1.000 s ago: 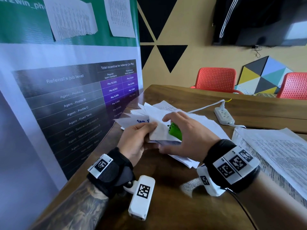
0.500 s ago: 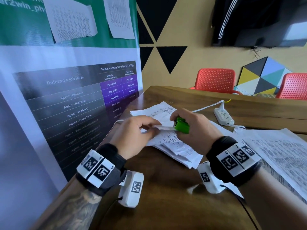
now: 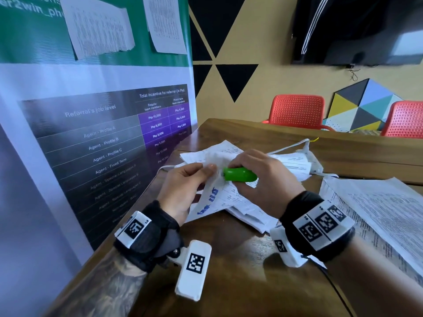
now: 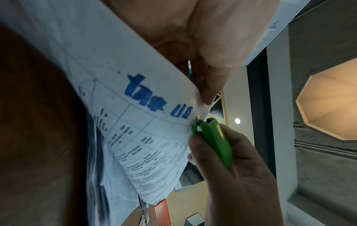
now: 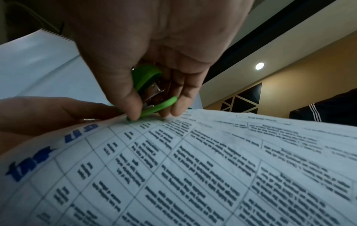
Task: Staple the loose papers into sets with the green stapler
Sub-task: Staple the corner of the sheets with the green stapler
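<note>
Far left: banner (image 3: 96, 138) with a pay table stands along the surface (image 3: 229, 271) edge, printed sheets (image 3: 100, 26) pinned above it.

Left hand (image 3: 183, 188): grip clamped on the corner of a paper set (image 3: 212, 202), thumb and fingertips pinching the top edge. Sheet has a blue stamp and a printed grid; it curves up off the surface from the pile. Left wrist view shows the same: fingers (image 4: 212, 73) pinch the corner of the paper set (image 4: 135, 122) right at the stapler mouth.

Centre: green stapler (image 3: 239, 174) sits at that pinched corner, nose pointing toward the left hand, mouth on the paper edge. In the left wrist view the green stapler (image 4: 214, 137) has the corner between its halves. Cannot tell whether it is fully pressed down.

Right hand (image 3: 265, 179): grip wrapped round the stapler, thumb on one side, fingers on the other. Right wrist view confirms: right hand (image 5: 154, 53) holds the green stapler (image 5: 148, 91), metal inner part visible, lower arm touching the paper set (image 5: 193, 168) edge.

Under and behind both hands: loose papers (image 3: 249, 216) in a messy pile on the surface. Behind it a white power strip (image 3: 313, 161) with its cable.

Right: a second stack of printed sheets (image 3: 377, 213) lying flat, apart from the pile. Two red chairs (image 3: 297, 110) beyond the far edge.
</note>
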Tool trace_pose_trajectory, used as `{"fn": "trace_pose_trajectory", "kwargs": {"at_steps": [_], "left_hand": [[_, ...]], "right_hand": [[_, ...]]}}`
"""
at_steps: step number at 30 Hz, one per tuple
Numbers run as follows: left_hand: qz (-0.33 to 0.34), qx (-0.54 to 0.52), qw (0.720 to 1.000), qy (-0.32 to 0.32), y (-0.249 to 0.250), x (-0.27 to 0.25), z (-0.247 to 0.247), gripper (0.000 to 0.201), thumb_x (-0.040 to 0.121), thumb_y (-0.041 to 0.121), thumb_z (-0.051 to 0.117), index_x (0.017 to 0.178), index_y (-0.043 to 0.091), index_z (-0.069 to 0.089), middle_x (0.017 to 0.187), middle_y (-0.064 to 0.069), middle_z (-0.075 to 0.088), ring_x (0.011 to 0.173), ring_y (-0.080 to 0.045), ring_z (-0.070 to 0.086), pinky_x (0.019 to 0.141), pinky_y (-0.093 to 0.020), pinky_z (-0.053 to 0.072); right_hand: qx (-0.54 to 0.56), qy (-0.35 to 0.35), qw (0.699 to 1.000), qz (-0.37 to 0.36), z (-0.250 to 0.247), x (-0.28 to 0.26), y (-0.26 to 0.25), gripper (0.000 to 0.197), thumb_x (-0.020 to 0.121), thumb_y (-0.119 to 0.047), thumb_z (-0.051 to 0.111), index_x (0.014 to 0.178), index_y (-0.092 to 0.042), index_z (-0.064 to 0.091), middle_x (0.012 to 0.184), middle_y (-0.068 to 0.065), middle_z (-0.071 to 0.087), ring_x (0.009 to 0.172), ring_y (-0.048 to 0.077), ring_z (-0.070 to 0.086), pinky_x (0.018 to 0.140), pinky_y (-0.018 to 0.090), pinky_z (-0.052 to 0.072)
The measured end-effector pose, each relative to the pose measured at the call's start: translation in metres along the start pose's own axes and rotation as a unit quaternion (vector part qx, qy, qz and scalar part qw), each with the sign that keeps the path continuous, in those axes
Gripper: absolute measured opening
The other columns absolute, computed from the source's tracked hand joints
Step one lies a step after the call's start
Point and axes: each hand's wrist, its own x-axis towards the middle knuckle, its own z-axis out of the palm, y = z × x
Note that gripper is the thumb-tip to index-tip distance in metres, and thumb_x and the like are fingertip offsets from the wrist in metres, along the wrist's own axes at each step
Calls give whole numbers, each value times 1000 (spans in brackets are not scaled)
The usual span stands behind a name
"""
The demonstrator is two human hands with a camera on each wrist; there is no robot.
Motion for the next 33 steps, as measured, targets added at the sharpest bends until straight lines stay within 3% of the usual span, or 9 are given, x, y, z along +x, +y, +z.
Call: {"fn": "trace_pose_trajectory", "kwargs": {"at_steps": [5, 13, 17, 20, 22, 25, 27, 30, 33], "left_hand": [[-10, -25, 1000, 0, -3, 1, 1, 12, 91, 19, 71, 91, 10, 78, 84, -13, 76, 65, -20, 69, 51, -24, 54], [-17, -39, 999, 5, -6, 1, 3, 12, 89, 22, 73, 83, 17, 82, 98, -21, 76, 85, -33, 69, 84, -49, 56], [14, -28, 999, -11, -11, 1, 3, 13, 89, 22, 72, 86, 12, 80, 97, -24, 75, 84, -31, 67, 80, -42, 54], [27, -24, 999, -16, -14, 3, 3, 11, 88, 20, 72, 86, 13, 80, 96, -23, 75, 86, -30, 67, 84, -45, 54], [36, -18, 999, -12, -16, 5, 1, 13, 90, 21, 73, 88, 10, 79, 98, -26, 74, 87, -31, 65, 86, -50, 54], [73, 32, 997, -3, -25, 8, -1, 35, 87, 31, 76, 83, -3, 70, 81, -20, 66, 74, -27, 52, 70, -43, 46], [84, 71, 994, -4, -31, 8, 2, 31, 91, 27, 74, 82, -3, 69, 76, -15, 60, 71, -22, 49, 65, -33, 41], [80, 100, 992, -9, -35, 7, 4, 25, 93, 21, 71, 86, -3, 72, 74, -11, 60, 59, -10, 46, 51, -17, 36], [89, 111, 990, 0, -35, 9, 2, 24, 93, 22, 71, 84, -1, 73, 75, -13, 64, 66, -15, 47, 56, -23, 36]], "right_hand": [[-8, 9, 1000, -8, 0, 0, -4, 20, 81, -20, 73, 101, -23, 71, 95, -8, 63, 81, 14, 59, 68, 37, 52], [-7, 15, 1000, 3, 4, -1, -7, 22, 84, -25, 73, 105, -22, 71, 96, -7, 65, 81, 16, 62, 70, 36, 53], [102, 21, 990, 100, 1, -1, -9, 20, 83, -30, 79, 101, -24, 72, 83, -12, 68, 72, 4, 59, 67, 16, 46], [191, -9, 968, 161, -3, 1, -8, 17, 82, -30, 79, 96, -23, 72, 76, -5, 70, 66, 10, 63, 66, 24, 53], [174, -34, 971, 161, -6, 2, -4, 17, 80, -27, 81, 91, -26, 69, 74, -11, 68, 63, 6, 60, 62, 20, 50], [82, -123, 976, 161, -6, -1, 1, 27, 76, -23, 79, 87, -35, 58, 73, -24, 61, 61, -1, 53, 57, 10, 39], [47, -162, 972, 163, -2, -2, 3, 29, 74, -26, 80, 88, -36, 57, 78, -19, 60, 67, -6, 54, 59, 9, 38], [36, -136, 978, 153, 0, -2, 4, 24, 74, -19, 78, 90, -28, 61, 82, -14, 57, 73, -6, 53, 62, 8, 37], [10, -137, 983, 124, -2, 0, 3, 24, 72, -17, 74, 91, -28, 64, 88, -10, 61, 77, 6, 54, 67, 15, 41]]}}
